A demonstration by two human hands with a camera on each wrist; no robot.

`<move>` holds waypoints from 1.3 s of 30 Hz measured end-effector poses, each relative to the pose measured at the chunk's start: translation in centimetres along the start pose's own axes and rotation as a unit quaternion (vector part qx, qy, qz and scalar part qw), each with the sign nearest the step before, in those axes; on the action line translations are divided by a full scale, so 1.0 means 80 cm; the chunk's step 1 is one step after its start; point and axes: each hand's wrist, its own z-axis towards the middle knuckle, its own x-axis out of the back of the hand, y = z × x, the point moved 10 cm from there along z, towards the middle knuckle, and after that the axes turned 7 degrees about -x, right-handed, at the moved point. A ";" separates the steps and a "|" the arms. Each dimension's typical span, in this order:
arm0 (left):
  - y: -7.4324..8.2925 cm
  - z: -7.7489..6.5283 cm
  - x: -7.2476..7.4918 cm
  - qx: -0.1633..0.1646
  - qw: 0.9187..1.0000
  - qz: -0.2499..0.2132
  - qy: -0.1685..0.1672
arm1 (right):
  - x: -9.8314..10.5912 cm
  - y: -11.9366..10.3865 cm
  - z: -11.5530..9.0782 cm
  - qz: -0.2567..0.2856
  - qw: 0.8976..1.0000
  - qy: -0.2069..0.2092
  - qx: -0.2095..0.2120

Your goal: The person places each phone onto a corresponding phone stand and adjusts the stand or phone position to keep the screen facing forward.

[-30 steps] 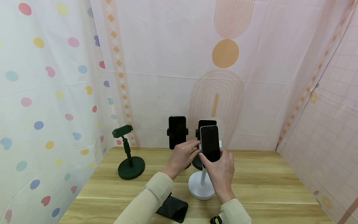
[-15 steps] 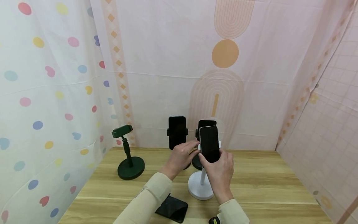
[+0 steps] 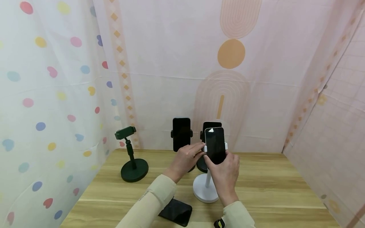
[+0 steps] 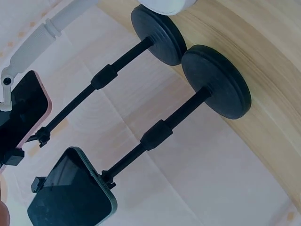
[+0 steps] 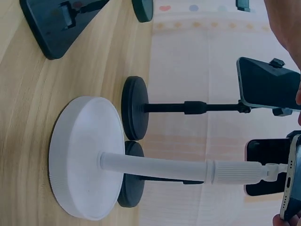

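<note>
A smartphone (image 3: 215, 144) stands nearly upright in the clamp of a white phone stand (image 3: 203, 190). My right hand (image 3: 226, 174) grips the phone's lower part, thumb at the left edge and fingers at the right. With bent fingers and thumb, my left hand (image 3: 185, 160) pinches the clamp's left jaw. The right wrist view shows the stand's round white base (image 5: 84, 155) and pole, with the phone's lower edge (image 5: 288, 181) at the right border. Most of my left hand is outside the left wrist view.
Behind are two black stands, each bearing a phone (image 3: 181, 134), (image 3: 211, 125). A green stand (image 3: 134, 170) with a bare clamp is on the left. Another dark phone (image 3: 178, 212) lies near my left sleeve, and a small black-and-yellow thing (image 3: 219, 223) sits by my right cuff.
Both hands keep their hold. The phone has turned slightly and now shows a bright reflection at its top. More of the white clamp is visible on its left side.
</note>
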 end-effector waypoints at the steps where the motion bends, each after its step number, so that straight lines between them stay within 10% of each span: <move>1: -0.001 -0.001 0.000 0.000 1.000 -0.001 0.001 | -0.001 -0.001 -0.001 0.000 1.000 -0.004 0.001; 9: -0.013 -0.006 -0.005 0.069 0.992 -0.106 -0.007 | -0.004 0.005 -0.005 0.005 0.999 -0.039 -0.021; 15: -0.035 -0.013 -0.038 0.261 0.934 -0.231 -0.080 | -0.004 0.010 -0.005 0.015 0.998 -0.050 -0.040; 19: -0.039 -0.017 -0.046 0.314 0.912 -0.245 -0.097 | -0.004 0.011 -0.004 0.036 0.997 -0.060 -0.033; 39: -0.042 -0.021 -0.046 0.339 0.906 -0.239 -0.087 | -0.021 0.024 0.026 0.121 0.972 -0.199 -0.023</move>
